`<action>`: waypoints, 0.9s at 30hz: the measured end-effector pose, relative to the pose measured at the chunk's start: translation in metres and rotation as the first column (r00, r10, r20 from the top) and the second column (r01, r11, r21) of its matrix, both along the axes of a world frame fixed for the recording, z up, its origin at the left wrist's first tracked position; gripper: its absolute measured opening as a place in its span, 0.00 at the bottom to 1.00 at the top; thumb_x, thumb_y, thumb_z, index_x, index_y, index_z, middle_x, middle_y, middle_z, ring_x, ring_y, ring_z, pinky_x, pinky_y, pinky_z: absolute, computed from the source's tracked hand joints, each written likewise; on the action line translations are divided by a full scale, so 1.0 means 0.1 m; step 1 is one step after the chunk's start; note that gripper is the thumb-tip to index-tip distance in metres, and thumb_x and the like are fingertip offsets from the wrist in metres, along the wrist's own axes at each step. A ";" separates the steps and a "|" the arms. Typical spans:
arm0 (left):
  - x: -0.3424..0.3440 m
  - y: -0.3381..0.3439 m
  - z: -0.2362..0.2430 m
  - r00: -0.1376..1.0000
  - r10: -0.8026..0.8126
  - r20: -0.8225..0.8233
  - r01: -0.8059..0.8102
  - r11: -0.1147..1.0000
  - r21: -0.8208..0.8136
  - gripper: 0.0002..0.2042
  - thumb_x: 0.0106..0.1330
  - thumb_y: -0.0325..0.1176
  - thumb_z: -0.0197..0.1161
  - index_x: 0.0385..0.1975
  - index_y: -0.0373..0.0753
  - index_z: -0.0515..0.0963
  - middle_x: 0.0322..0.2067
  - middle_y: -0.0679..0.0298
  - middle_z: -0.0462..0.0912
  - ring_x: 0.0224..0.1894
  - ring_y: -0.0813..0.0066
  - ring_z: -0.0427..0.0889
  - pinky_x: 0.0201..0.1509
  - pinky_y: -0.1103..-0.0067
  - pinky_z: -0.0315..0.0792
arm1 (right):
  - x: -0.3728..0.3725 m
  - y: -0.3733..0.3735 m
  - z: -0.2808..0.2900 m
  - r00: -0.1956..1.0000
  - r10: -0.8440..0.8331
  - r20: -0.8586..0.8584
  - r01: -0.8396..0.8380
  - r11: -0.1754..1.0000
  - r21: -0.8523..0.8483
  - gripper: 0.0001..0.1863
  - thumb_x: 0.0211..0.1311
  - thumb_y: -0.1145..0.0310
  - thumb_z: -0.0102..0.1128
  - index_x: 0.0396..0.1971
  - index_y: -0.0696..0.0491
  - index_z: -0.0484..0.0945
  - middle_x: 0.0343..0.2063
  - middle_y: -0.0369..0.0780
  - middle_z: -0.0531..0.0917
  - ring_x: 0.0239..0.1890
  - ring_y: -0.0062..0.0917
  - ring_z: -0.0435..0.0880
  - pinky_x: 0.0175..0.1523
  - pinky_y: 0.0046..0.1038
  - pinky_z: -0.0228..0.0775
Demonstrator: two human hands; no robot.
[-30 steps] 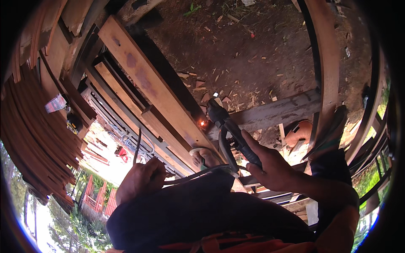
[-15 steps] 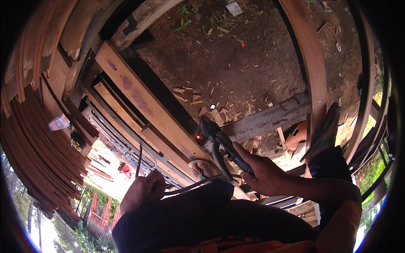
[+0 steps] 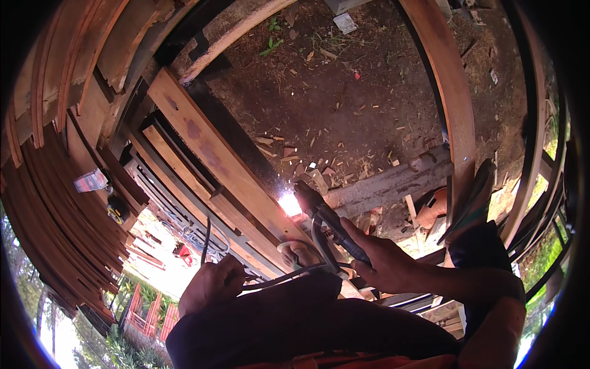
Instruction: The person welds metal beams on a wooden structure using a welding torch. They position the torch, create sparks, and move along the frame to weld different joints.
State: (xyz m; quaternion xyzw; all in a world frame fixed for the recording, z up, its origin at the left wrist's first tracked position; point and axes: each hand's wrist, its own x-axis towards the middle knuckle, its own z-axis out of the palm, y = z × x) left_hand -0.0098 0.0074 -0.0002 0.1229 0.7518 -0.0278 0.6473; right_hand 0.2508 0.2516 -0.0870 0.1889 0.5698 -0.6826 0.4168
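- My left hand (image 3: pixel 212 283), left of the brown plank's (image 3: pixel 212 144) near end, is curled round the black cable (image 3: pixel 279 280); I'd leave slack so nothing tugs.
- Right hand (image 3: pixel 387 264), right of the plank, is wrapped round the torch (image 3: pixel 335 224). Loose wrist, steady elbow imo.
- Tip's just off the plank's right edge, by the bright glow (image 3: pixel 290 204); even gap, go slow.
- Scraps (image 3: pixel 319 180) right of the plank, so mind sparks.

Pinkish-white glare (image 3: pixel 289 203) beside black tubular torch (image 3: pixel 329 216): swollen from small orange-red dot.
Fine pale sparks (image 3: pixel 281 184): newly scattered just above.
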 end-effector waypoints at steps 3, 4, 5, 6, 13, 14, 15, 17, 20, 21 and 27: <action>0.00 0.02 0.04 1.000 -0.002 -0.021 0.002 1.000 0.009 0.05 0.70 0.32 0.65 0.38 0.38 0.81 0.26 0.51 0.88 0.31 0.49 0.90 0.37 0.60 0.81 | -0.01 0.00 0.00 1.000 0.006 -0.016 -0.006 1.000 0.008 0.49 0.72 0.71 0.57 0.83 0.55 0.35 0.49 0.61 0.79 0.49 0.54 0.84 0.54 0.49 0.77; 0.00 0.04 0.05 1.000 -0.002 -0.027 0.002 1.000 0.010 0.05 0.70 0.32 0.65 0.38 0.38 0.81 0.26 0.51 0.88 0.31 0.49 0.90 0.37 0.60 0.81 | 0.01 -0.02 -0.02 0.999 -0.002 -0.033 0.002 1.000 0.012 0.49 0.72 0.71 0.57 0.83 0.55 0.35 0.50 0.62 0.79 0.49 0.54 0.84 0.55 0.49 0.77; 0.01 0.04 0.07 0.999 0.001 -0.036 0.000 1.000 0.010 0.05 0.70 0.32 0.65 0.38 0.38 0.81 0.26 0.51 0.88 0.31 0.49 0.90 0.37 0.60 0.81 | 0.02 -0.03 -0.03 0.999 -0.009 -0.051 0.010 1.000 0.015 0.49 0.72 0.71 0.57 0.83 0.55 0.35 0.50 0.62 0.79 0.50 0.54 0.84 0.55 0.49 0.77; 0.00 0.05 0.09 0.999 0.002 -0.046 -0.002 1.000 0.008 0.05 0.70 0.32 0.65 0.38 0.38 0.81 0.26 0.51 0.88 0.31 0.49 0.90 0.37 0.60 0.81 | 0.02 -0.05 -0.04 0.999 -0.016 -0.045 0.017 1.000 0.011 0.50 0.71 0.72 0.57 0.83 0.54 0.35 0.49 0.61 0.80 0.47 0.53 0.85 0.54 0.47 0.77; -0.01 0.19 0.15 0.997 -0.034 -0.072 0.034 0.999 -0.005 0.03 0.70 0.30 0.64 0.36 0.38 0.80 0.26 0.52 0.88 0.30 0.49 0.89 0.35 0.61 0.80 | 0.00 -0.01 -0.03 0.999 0.004 0.044 -0.002 0.999 -0.035 0.49 0.69 0.76 0.58 0.83 0.53 0.39 0.54 0.59 0.80 0.50 0.52 0.85 0.55 0.44 0.76; -0.01 0.19 0.14 0.997 -0.029 -0.069 0.029 1.000 -0.003 0.03 0.69 0.30 0.64 0.36 0.38 0.80 0.26 0.52 0.88 0.30 0.49 0.89 0.35 0.61 0.80 | 0.00 -0.01 -0.03 0.999 0.009 0.034 -0.009 1.000 -0.019 0.51 0.67 0.78 0.58 0.84 0.52 0.38 0.58 0.60 0.78 0.54 0.52 0.84 0.57 0.42 0.75; -0.01 0.19 0.14 0.997 -0.031 -0.066 0.031 1.000 0.001 0.03 0.69 0.30 0.64 0.36 0.38 0.80 0.26 0.52 0.87 0.30 0.49 0.89 0.35 0.61 0.80 | -0.01 0.00 -0.04 1.000 0.014 0.022 -0.014 1.000 -0.002 0.53 0.66 0.80 0.58 0.85 0.51 0.37 0.62 0.61 0.77 0.58 0.52 0.83 0.59 0.40 0.75; 0.02 0.16 0.03 0.999 -0.030 -0.025 0.031 0.999 0.033 0.03 0.69 0.29 0.64 0.36 0.38 0.80 0.26 0.52 0.87 0.29 0.50 0.89 0.35 0.61 0.80 | 0.11 -0.04 0.00 0.999 -0.043 -0.002 0.043 0.996 0.080 0.53 0.64 0.83 0.58 0.85 0.51 0.37 0.68 0.62 0.72 0.65 0.51 0.79 0.62 0.37 0.72; -0.01 0.15 0.01 1.000 -0.014 -0.028 0.015 0.999 0.032 0.02 0.69 0.29 0.64 0.36 0.38 0.80 0.26 0.52 0.87 0.29 0.50 0.89 0.35 0.61 0.80 | -0.06 0.06 -0.03 0.998 -0.067 -0.005 0.067 0.995 0.076 0.51 0.68 0.81 0.56 0.85 0.52 0.37 0.49 0.57 0.81 0.47 0.42 0.85 0.53 0.37 0.74; -0.01 0.14 0.09 0.999 -0.011 -0.033 0.011 1.000 0.005 0.02 0.69 0.29 0.64 0.36 0.38 0.80 0.26 0.52 0.87 0.29 0.50 0.89 0.35 0.61 0.80 | -0.08 0.05 -0.04 0.996 -0.086 -0.027 0.088 0.994 0.064 0.50 0.70 0.80 0.56 0.85 0.52 0.37 0.42 0.53 0.82 0.40 0.37 0.85 0.49 0.36 0.74; -0.01 0.14 0.04 1.000 0.001 -0.020 -0.001 1.000 0.030 0.02 0.69 0.27 0.64 0.35 0.38 0.80 0.25 0.53 0.87 0.29 0.50 0.89 0.34 0.62 0.80 | -0.03 0.01 -0.04 0.995 -0.101 0.012 0.100 0.994 0.049 0.48 0.72 0.76 0.55 0.85 0.51 0.37 0.38 0.50 0.81 0.36 0.33 0.82 0.46 0.36 0.74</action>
